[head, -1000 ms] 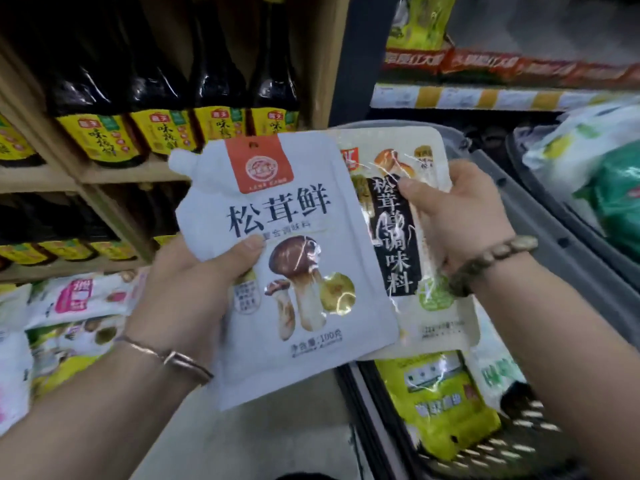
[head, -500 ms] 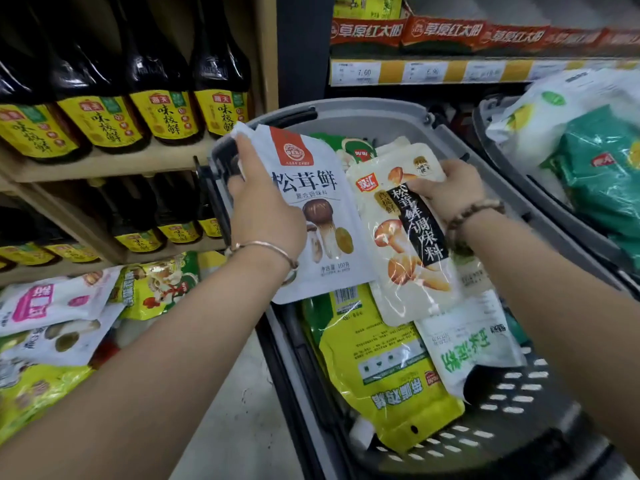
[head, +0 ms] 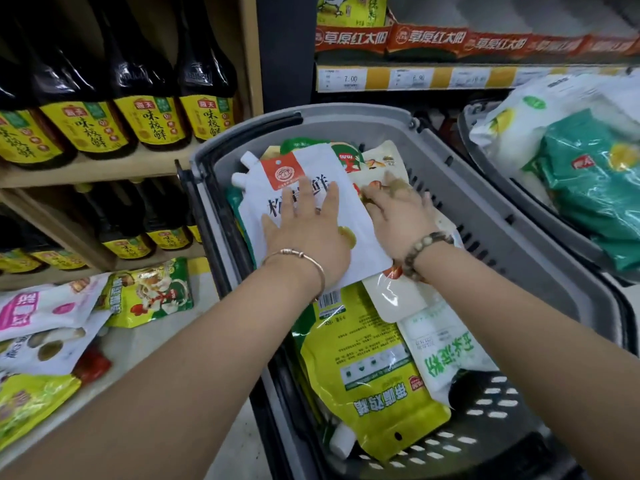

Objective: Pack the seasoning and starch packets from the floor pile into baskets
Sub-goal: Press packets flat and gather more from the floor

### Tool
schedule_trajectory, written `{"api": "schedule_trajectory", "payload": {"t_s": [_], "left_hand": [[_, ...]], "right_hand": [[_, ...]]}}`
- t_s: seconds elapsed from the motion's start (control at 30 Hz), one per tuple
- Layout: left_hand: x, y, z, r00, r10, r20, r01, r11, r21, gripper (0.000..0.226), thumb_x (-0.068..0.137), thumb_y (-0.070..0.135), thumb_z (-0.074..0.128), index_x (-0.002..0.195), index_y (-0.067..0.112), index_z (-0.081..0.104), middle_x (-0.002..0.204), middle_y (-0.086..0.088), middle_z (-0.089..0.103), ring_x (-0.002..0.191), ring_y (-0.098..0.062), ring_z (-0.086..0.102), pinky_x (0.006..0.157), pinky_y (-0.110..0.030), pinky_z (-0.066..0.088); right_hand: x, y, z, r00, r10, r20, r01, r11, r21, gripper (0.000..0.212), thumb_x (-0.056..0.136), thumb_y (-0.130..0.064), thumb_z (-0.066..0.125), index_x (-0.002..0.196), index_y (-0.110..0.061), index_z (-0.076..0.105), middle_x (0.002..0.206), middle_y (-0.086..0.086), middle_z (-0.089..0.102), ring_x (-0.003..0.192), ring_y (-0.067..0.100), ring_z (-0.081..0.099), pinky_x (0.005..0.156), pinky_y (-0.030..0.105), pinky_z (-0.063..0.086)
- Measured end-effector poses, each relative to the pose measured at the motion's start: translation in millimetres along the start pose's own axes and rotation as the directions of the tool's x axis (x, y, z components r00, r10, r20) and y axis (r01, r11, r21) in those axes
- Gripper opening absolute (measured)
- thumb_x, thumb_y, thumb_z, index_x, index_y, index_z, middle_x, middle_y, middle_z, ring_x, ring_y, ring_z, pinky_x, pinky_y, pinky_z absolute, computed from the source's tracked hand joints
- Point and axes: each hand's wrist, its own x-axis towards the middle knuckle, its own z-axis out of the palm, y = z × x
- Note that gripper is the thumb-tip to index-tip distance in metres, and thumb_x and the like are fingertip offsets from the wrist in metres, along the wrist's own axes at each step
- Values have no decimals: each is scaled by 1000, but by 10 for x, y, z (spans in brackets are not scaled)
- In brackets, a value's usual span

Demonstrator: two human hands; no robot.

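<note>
1. A grey plastic shopping basket [head: 311, 114] stood in the middle, with a second grey plastic basket [head: 554, 230] just to its right.
2. In the far half of the middle basket, a white spouted plastic pouch [head: 256, 202] lay on top of other packets, and a cream plastic mushroom packet [head: 384, 157] touched it on the right.
3. The left hand [head: 304, 230] rested flat on the pouch, the right hand [head: 398, 216] on the mushroom packet.
4. Nearer, a yellow-green plastic pouch [head: 367, 358] lay partly under both, with a white plastic starch bag [head: 436, 355] on its right.
5. The right basket held a green plastic bag [head: 595, 188].
6. On the left, a wooden shelf [head: 104, 168] carried dark glass bottles [head: 145, 91]. A pile of plastic packets [head: 52, 323] lay on the floor in front of it.
</note>
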Motion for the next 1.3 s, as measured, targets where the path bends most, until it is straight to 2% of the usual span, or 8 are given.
{"api": "schedule_trajectory", "payload": {"t_s": [0.13, 0.47, 0.6, 0.7, 0.8, 0.87, 1.07, 1.3], "left_hand": [[52, 58, 100, 999, 26, 35, -30, 992, 123, 68, 97, 51, 21, 149, 24, -14, 154, -9, -28, 142, -32, -21, 111, -61, 0], [70, 18, 102, 994, -77, 74, 66, 987, 144, 70, 96, 57, 16, 146, 27, -21, 151, -12, -33, 141, -36, -23, 110, -64, 2], [89, -37, -37, 989, -47, 143, 33, 995, 96, 71, 96, 56, 24, 148, 28, -15, 154, -11, -27, 143, -34, -16, 114, -58, 9], [-45, -166, -193, 998, 36, -48, -39, 997, -63, 66, 97, 43, 39, 151, 20, 8, 158, -10, -5, 146, -28, -4, 115, -44, 16], [-280, -428, -337, 934, 57, -354, -124, 978, -168, 56, 95, 32, 46, 146, 18, 27, 155, -6, 18, 142, -21, 12, 113, -31, 17], [-426, -703, -413, 906, -22, -422, -81, 971, -224, 56, 93, 29, 49, 145, 19, 31, 153, -4, 25, 140, -21, 19, 112, -28, 17], [-994, -1767, -406, 878, -279, -390, 152, 933, -326, 55, 90, 24, 56, 142, 15, 39, 150, -9, 32, 138, -24, 28, 109, -24, 20], [-1935, -2991, -240, 789, -498, -359, 354, 847, -398, 54, 86, 32, 53, 136, 12, 45, 139, -11, 46, 126, -28, 43, 100, -30, 33]], "right_hand": [[8, 74, 51, 993, -15, 118, 14, 1000, 7, 44, 101, -39, 20, 144, -43, 26, 158, -3, 10, 145, 15, 10, 116, 42, 1], [-41, 44, 41, 981, 39, 188, -24, 997, -79, 52, 98, -53, 14, 148, -42, 3, 159, -2, -4, 146, 17, -2, 117, 48, 3], [-15, 1, -23, 973, 66, 221, -52, 996, -67, 51, 99, -48, 15, 149, -39, 7, 159, 1, -2, 146, 19, 2, 117, 49, 5], [19, -133, -89, 992, 45, 115, -48, 999, 17, 50, 99, -42, 21, 148, -32, 22, 157, 5, 15, 143, 22, 18, 115, 51, 16], [-16, -481, -151, 998, -55, -35, 58, 994, 95, 50, 97, -42, 32, 146, -30, 28, 153, 8, 28, 137, 24, 32, 111, 49, 25], [-51, -814, -169, 983, -175, -53, 179, 979, 100, 53, 96, -42, 39, 146, -28, 30, 153, 7, 28, 139, 21, 29, 113, 46, 23], [-233, -1991, -32, 870, -490, 43, 488, 871, 52, 59, 94, -40, 47, 147, -29, 25, 154, 5, 27, 140, 21, 27, 113, 42, 24], [-620, -3261, 616, 729, -643, 235, 659, 752, 15, 60, 93, -39, 46, 148, -31, 23, 153, 4, 28, 140, 19, 27, 114, 41, 19]]}}
